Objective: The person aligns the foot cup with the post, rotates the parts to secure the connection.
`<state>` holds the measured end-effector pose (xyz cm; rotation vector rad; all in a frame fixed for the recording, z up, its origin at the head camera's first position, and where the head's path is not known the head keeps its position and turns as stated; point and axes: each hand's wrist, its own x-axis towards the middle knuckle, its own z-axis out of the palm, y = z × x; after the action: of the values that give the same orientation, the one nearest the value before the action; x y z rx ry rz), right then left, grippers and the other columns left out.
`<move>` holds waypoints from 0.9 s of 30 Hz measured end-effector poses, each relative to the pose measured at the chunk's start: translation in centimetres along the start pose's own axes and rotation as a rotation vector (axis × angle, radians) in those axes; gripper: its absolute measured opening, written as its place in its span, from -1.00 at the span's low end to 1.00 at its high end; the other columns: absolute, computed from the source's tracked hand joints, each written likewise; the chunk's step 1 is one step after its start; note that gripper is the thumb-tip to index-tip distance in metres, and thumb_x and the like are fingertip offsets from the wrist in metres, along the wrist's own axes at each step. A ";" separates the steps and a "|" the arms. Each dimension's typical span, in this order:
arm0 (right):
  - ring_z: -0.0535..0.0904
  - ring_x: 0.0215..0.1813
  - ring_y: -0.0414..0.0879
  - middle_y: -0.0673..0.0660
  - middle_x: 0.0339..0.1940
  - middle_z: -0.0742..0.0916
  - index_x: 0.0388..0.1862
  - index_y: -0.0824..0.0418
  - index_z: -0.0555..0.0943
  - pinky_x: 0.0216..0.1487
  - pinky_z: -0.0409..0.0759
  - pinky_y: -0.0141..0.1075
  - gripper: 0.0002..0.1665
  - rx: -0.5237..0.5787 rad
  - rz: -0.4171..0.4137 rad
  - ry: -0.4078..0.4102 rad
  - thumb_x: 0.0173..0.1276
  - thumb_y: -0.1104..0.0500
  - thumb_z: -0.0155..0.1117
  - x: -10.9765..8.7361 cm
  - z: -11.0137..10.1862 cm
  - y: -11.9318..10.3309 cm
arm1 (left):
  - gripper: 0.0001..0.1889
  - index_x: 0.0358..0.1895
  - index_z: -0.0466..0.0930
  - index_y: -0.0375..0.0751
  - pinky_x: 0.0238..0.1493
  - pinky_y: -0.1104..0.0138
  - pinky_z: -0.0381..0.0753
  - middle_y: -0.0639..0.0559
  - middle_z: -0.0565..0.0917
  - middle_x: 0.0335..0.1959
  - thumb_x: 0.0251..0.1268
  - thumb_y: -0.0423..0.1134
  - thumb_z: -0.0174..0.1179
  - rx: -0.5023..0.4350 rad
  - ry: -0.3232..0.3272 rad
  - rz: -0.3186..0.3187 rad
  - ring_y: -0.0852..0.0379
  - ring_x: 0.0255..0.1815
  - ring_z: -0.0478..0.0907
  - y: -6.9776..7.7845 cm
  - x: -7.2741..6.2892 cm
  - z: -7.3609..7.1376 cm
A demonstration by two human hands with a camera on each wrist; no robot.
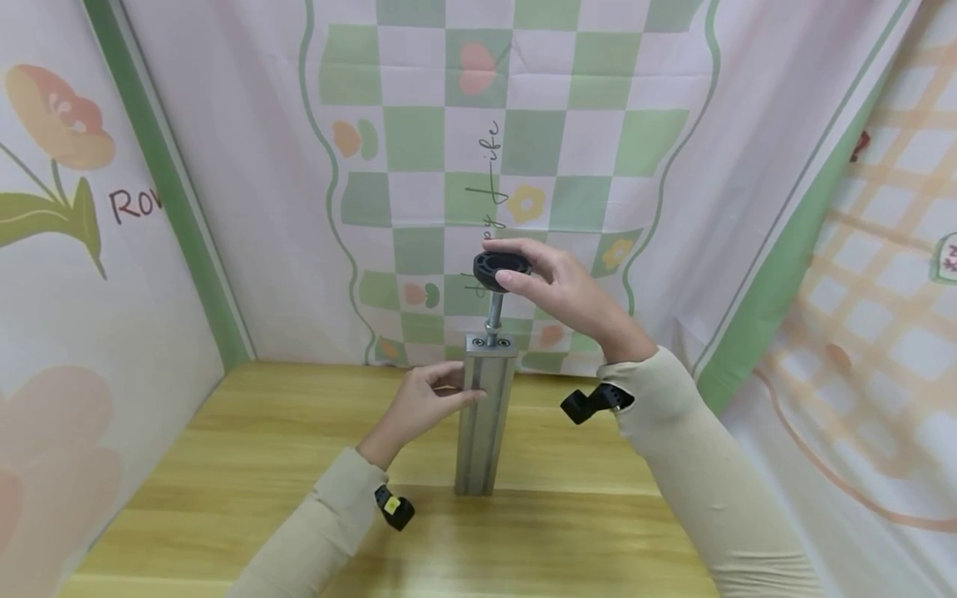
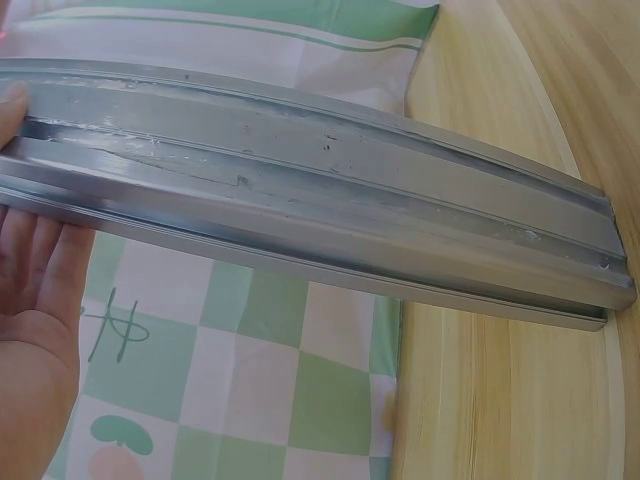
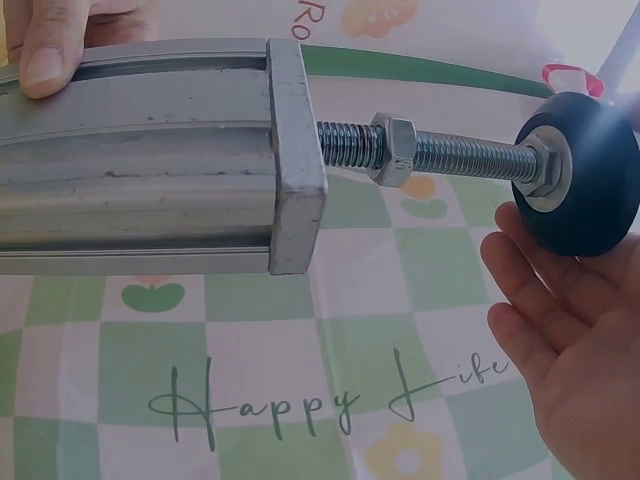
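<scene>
An aluminium profile (image 1: 484, 423) stands upright on the wooden table, slotted along its sides, with an end plate (image 3: 298, 160) bolted on top. My left hand (image 1: 422, 407) grips the profile near its upper part, thumb on the near face and fingers behind. From the end plate rises a threaded rod (image 3: 470, 155) carrying a hex nut (image 3: 394, 150) partway along it. At the rod's tip sits a round black levelling foot (image 1: 488, 267). My right hand (image 1: 564, 291) holds this foot by its rim, thumb on the near side and fingers round the far side.
The wooden table (image 1: 299, 465) reaches back to a hanging cloth (image 1: 419, 141) with green and white checks. Patterned cloths also hang at the left and right. A black wrist camera (image 1: 596, 402) sits on the right sleeve, another (image 1: 395, 508) on the left.
</scene>
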<state>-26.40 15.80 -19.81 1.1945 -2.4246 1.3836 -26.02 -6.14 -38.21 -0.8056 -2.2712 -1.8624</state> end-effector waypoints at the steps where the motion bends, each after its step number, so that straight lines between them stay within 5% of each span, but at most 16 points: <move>1: 0.55 0.24 -0.01 0.14 0.37 0.52 0.46 0.16 0.42 0.25 0.52 -0.12 -0.42 -0.014 0.002 0.003 0.53 0.00 0.12 0.0 0.0 0.0 | -0.64 -0.01 0.71 -0.15 0.02 0.30 0.66 0.00 0.68 -0.21 0.18 -0.09 0.48 -0.001 0.003 -0.007 0.09 -0.10 0.66 0.0 0.0 0.0; 17: 0.38 0.43 -0.08 0.01 0.25 0.59 0.30 0.04 0.49 0.44 0.28 -0.02 -0.37 -0.114 0.107 0.083 0.38 -0.22 0.30 0.2 0.4 -0.2 | -0.57 0.12 0.67 -0.19 0.04 0.29 0.65 -0.02 0.67 -0.17 0.20 -0.17 0.47 0.002 0.007 -0.011 0.07 -0.07 0.66 -0.2 -0.1 0.0; 22: 0.51 0.27 -0.10 0.04 0.14 0.63 0.23 0.08 0.47 0.29 0.41 -0.04 -0.36 -0.109 0.128 0.103 0.34 -0.24 0.34 0.5 0.7 -0.1 | -0.55 0.12 0.68 -0.17 0.04 0.29 0.65 -0.01 0.66 -0.17 0.20 -0.09 0.48 0.005 0.005 0.003 0.08 -0.07 0.65 -0.3 -0.1 -0.1; 27: 0.56 0.02 -0.04 0.10 0.03 0.64 0.17 0.12 0.37 0.01 0.50 -0.10 -0.29 -0.127 0.171 0.121 0.29 -0.27 0.37 0.6 1.2 -0.4 | -0.70 -0.10 0.70 -0.13 0.02 0.30 0.66 0.00 0.65 -0.24 0.20 -0.07 0.47 0.008 -0.001 0.016 0.08 -0.12 0.66 0.0 -0.1 0.0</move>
<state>-26.23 14.40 -19.92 0.8675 -2.5343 1.2789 -25.95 -6.15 -38.30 -0.8207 -2.2647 -1.8453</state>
